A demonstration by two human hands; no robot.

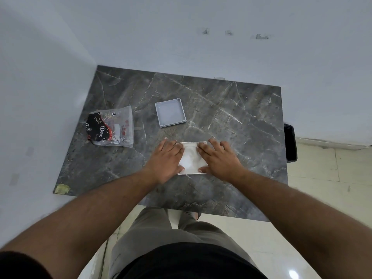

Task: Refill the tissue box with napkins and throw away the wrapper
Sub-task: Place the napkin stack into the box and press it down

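White napkins [190, 158] under two hands, one lid [170, 112], one wrapper [112, 126].

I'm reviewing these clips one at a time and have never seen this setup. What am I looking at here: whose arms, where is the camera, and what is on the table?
There is no machine here. The single picture comes from a camera worn on a person's head, looking down, so the two bare arms are the wearer's own. The left hand and right hand press flat on white napkins sitting in a shallow white box on the dark marble table. Neither hand grips anything. Further back lies a grey square tray, probably the box's other half, open side up. To the left lies the emptied plastic wrapper. A black bin stands at the table's right edge.
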